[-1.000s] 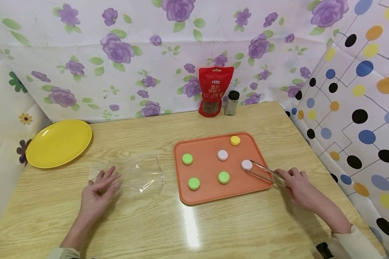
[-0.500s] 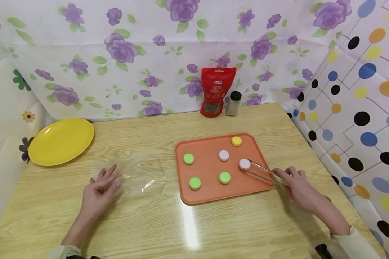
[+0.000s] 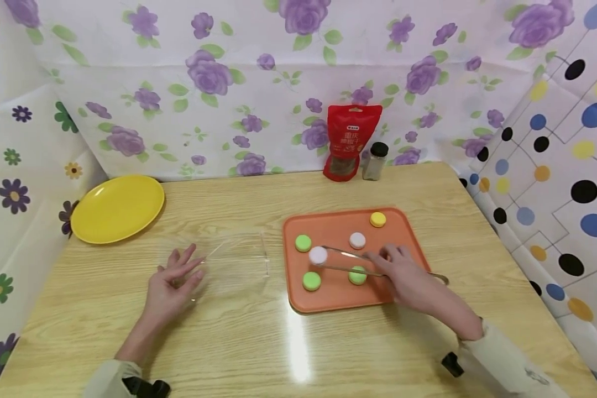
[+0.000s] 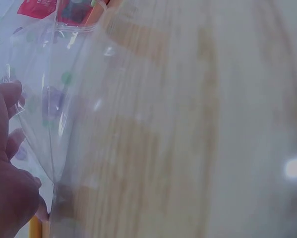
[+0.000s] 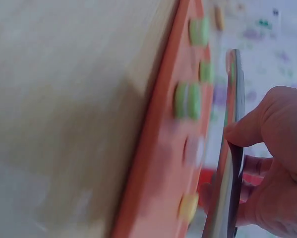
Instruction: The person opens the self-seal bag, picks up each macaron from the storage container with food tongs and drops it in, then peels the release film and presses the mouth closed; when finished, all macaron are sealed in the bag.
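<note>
Tongs (image 3: 348, 254) and pale macaron (image 3: 318, 255) swung left over the tray (image 3: 328, 299) on my head cam, right hand (image 3: 412, 283) gripping the tongs. Left wrist: left hand (image 4: 10, 171) at clear plastic (image 4: 54, 99), can't tell if pinching. Right wrist: green macarons (image 5: 187, 100) near the tongs.

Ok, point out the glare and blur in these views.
Head: a bright glare streak on the table. Left wrist: hazy, with glints on the clear plastic and a white patch at the right edge. Right wrist: macarons and tray look blurred, the right hand sharper.
</note>
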Tool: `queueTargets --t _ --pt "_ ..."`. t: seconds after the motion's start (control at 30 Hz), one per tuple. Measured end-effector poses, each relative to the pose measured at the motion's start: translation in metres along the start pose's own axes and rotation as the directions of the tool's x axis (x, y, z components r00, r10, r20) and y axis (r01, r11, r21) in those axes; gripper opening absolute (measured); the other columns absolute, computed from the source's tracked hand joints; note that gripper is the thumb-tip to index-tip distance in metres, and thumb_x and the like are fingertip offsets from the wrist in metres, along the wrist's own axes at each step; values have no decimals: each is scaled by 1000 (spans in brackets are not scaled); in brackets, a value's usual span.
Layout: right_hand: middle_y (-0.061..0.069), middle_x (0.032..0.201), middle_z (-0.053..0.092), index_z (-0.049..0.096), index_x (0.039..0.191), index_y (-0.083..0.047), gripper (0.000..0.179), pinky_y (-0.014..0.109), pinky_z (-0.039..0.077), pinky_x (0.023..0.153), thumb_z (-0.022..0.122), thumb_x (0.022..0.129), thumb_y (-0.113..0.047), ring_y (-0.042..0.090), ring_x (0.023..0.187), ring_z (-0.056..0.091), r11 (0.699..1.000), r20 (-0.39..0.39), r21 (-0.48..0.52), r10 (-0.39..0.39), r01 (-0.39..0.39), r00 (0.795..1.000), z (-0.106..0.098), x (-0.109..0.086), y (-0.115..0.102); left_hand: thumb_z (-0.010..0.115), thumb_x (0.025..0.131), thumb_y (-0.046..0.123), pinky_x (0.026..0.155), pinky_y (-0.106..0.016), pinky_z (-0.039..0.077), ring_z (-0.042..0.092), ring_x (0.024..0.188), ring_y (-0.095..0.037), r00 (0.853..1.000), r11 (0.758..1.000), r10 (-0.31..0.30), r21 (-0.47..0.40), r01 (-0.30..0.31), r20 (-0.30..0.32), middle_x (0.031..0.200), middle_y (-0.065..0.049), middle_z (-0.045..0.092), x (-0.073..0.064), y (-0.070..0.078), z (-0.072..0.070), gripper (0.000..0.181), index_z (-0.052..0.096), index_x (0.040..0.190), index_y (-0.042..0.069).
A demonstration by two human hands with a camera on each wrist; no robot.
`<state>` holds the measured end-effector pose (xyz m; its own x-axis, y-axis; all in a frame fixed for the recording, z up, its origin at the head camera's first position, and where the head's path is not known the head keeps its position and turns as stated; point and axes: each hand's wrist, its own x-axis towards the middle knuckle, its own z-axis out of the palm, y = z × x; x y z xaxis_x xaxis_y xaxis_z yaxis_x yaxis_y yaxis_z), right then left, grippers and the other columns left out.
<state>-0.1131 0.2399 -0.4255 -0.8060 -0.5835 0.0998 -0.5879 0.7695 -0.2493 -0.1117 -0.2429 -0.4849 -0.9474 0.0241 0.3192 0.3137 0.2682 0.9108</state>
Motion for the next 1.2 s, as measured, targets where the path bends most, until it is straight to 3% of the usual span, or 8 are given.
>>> queueTargets --t 0.27,0.4,0.53,0.73,0.87,1.07,1.2 --pt "5 99 44 55 136 -16 50 34 38 65 62 92 7 25 83 38 988 90 -25 -152 155 984 10 70 -40 72 84 -12 103 -73 -16 14 141 -58 1000 1000 6 4 -6 6 141 -30 46 -1 -1 0 28 68 112 -12" --pt "4 99 46 54 137 -16 51 32 37 64 64 91 3 23 82 37 971 151 -72 -215 228 965 17 95 -55 73 83 -11 103 -74 -13 16 141 -57 1000 1000 2 24 -2 0 141 -28 47 -2 -2 2 28 68 111 -12" --pt "6 104 48 54 139 -16 49 30 35 60 65 93 -2 23 83 38 964 194 -94 -229 250 954 23 116 -69 74 83 -12 102 -75 -12 17 141 -57 1000 999 6 38 -6 1 141 -28 47 -2 -4 2 29 68 111 -13" --pt "6 109 47 51 144 -18 51 27 28 54 59 97 0 23 84 36 969 251 -63 -218 241 943 32 141 -91 73 84 -11 101 -76 -12 16 141 -58 1000 998 17 56 -17 1 142 -27 48 -1 -1 1 28 69 111 -12" --pt "8 114 47 50 145 -19 58 27 29 54 62 93 3 23 86 38 958 278 -64 -251 279 927 40 154 -104 73 86 -8 102 -76 -11 15 142 -56 1000 998 11 63 -11 9 143 -26 47 -1 1 2 28 70 113 -10" --pt "8 113 48 50 145 -20 54 26 32 56 60 96 -1 24 90 38 937 297 -73 -307 342 904 49 170 -119 72 86 -9 102 -77 -11 14 142 -57 1000 999 13 35 -13 4 144 -26 47 0 0 3 27 70 113 -10" --pt "7 115 49 51 145 -21 49 25 36 59 52 100 0 23 93 39 927 312 -75 -329 368 891 51 177 -127 72 87 -9 101 -77 -11 13 142 -56 1000 1000 16 18 -16 4 145 -26 45 0 2 3 26 70 113 -10"
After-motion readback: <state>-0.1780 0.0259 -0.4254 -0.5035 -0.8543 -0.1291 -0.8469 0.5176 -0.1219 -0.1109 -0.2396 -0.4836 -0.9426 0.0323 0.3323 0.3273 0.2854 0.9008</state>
